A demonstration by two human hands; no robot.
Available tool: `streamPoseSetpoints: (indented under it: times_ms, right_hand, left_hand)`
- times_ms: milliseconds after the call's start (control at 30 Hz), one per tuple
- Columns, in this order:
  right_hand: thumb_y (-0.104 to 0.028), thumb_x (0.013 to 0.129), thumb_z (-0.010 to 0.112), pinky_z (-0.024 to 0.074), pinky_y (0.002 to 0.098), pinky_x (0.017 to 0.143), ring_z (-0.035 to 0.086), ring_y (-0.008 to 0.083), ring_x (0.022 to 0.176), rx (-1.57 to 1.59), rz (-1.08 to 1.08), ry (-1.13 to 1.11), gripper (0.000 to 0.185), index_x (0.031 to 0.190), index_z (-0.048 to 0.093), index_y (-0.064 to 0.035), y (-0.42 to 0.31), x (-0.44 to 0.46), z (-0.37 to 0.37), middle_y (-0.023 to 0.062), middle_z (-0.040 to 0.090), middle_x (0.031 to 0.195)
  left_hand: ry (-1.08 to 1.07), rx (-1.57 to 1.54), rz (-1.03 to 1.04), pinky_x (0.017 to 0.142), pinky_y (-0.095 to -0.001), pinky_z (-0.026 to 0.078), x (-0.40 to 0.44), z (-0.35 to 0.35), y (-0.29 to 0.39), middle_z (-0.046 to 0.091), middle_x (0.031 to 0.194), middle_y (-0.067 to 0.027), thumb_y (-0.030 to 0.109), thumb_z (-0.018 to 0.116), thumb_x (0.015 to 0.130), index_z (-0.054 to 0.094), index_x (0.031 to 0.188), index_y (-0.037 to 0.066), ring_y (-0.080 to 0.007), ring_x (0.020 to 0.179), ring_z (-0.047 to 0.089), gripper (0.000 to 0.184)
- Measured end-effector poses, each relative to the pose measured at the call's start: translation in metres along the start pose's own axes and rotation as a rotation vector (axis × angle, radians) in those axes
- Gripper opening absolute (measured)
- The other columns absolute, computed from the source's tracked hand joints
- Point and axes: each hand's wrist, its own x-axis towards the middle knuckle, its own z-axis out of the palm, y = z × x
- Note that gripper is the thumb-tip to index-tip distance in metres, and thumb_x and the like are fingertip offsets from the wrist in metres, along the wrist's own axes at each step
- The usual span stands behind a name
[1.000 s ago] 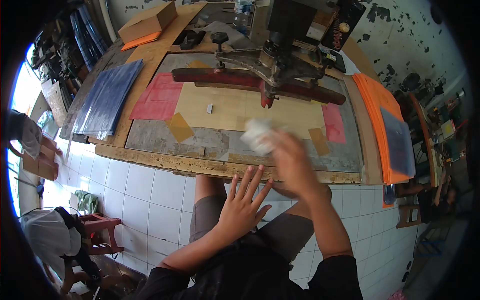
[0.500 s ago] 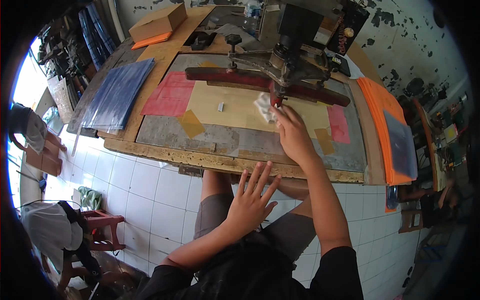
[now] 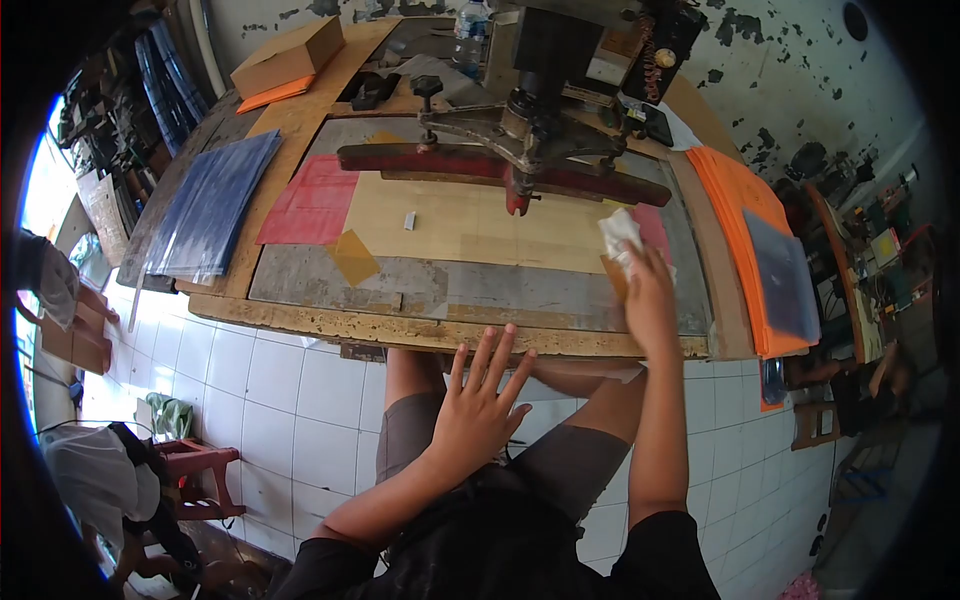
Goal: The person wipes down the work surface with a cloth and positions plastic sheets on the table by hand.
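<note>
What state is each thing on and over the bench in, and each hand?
Right hand: gripping the cloth
White cloth: crumpled
Left hand: open, fingers spread
Yellow sheet: lying flat
Red bar: held over the yellow sheet
Blue plastic sheets: lying flat
Orange sheets: stacked
Cardboard box: looks closed
Bottle: upright, cap not visible

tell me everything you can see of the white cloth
The white cloth looks soft and thin, perhaps fabric or tissue, crumpled into loose folds. It is bunched at the fingers of the right hand, which hides part of it. It sits at the right end of the yellow sheet, beside the pink sheet.
</note>
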Motion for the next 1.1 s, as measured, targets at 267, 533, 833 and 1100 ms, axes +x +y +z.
streamPoseSetpoints:
  times_ms: [267, 533, 833, 1100]
  right_hand:
    - [0.009, 0.098, 0.058, 0.046, 0.0496, 0.125, 0.053, 0.0398, 0.148, 0.42, -0.194, -0.274, 0.052, 0.144, 0.072, -0.0123, -0.077, -0.032, -0.032, 0.0163, 0.06, 0.156]
    - [0.002, 0.102, 0.061, 0.0457, 0.0522, 0.122, 0.054, 0.0413, 0.146, 0.232, -0.301, -0.188, 0.042, 0.142, 0.071, -0.0069, -0.085, -0.049, -0.038, 0.0177, 0.06, 0.154]
    - [-0.006, 0.105, 0.064, 0.0398, 0.0567, 0.125, 0.049, 0.0473, 0.149, 0.305, -0.166, -0.114, 0.044, 0.148, 0.063, -0.0093, -0.055, -0.033, -0.016, 0.0195, 0.057, 0.157]
    - [-0.007, 0.104, 0.067, 0.0454, 0.0512, 0.121, 0.053, 0.0431, 0.144, 0.394, -0.168, -0.231, 0.045, 0.149, 0.063, -0.0123, -0.032, 0.028, -0.001, 0.019, 0.058, 0.156]
  left_hand:
    - [-0.038, 0.0, -0.012, 0.133, -0.0638, 0.02, 0.0, -0.002, 0.001, 0.027, 0.181, -0.0205, 0.045, 0.073, 0.099, 0.04, 0.172, 0.018, -0.0414, 0.167, 0.025, 0.084]
    - [-0.025, 0.014, -0.03, 0.133, -0.0632, 0.02, 0.002, 0.0, 0.004, 0.027, 0.181, -0.0196, 0.046, 0.073, 0.099, 0.039, 0.172, 0.019, -0.0406, 0.168, 0.025, 0.086]
    - [0.042, -0.079, -0.037, 0.131, -0.0632, 0.024, 0.019, -0.007, 0.002, 0.033, 0.178, -0.0216, 0.054, 0.072, 0.101, 0.048, 0.167, 0.015, -0.0426, 0.165, 0.03, 0.08]
    - [0.038, -0.121, 0.075, 0.13, -0.0615, 0.028, 0.068, -0.032, -0.071, 0.049, 0.17, -0.0153, 0.051, 0.072, 0.1, 0.054, 0.159, 0.008, -0.0374, 0.16, 0.04, 0.075]
